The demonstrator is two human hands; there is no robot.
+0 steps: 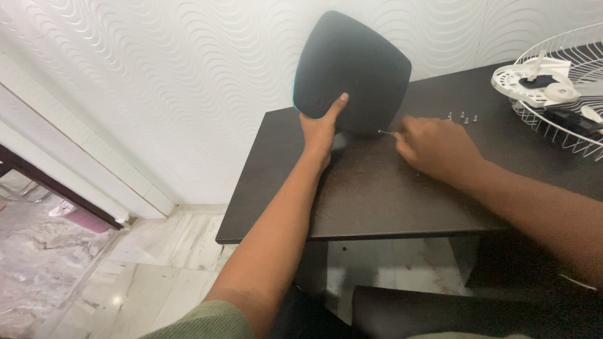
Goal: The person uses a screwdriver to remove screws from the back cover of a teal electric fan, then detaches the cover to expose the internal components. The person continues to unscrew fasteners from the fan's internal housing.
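Note:
My left hand (321,127) grips the lower left edge of a dark, rounded-square fan base (355,69) with a blue rim, holding it tilted up on the dark table (370,194). My right hand (433,147) rests on the table beside the base, fingers pinched on a thin metal screw (384,132) whose tip points at the base's underside.
Several small screws (461,117) lie on the table behind my right hand. A white wire fan guard (565,88) with white plastic fan parts lies at the far right. A wavy-patterned white wall stands behind. Marble floor lies to the left, below the table edge.

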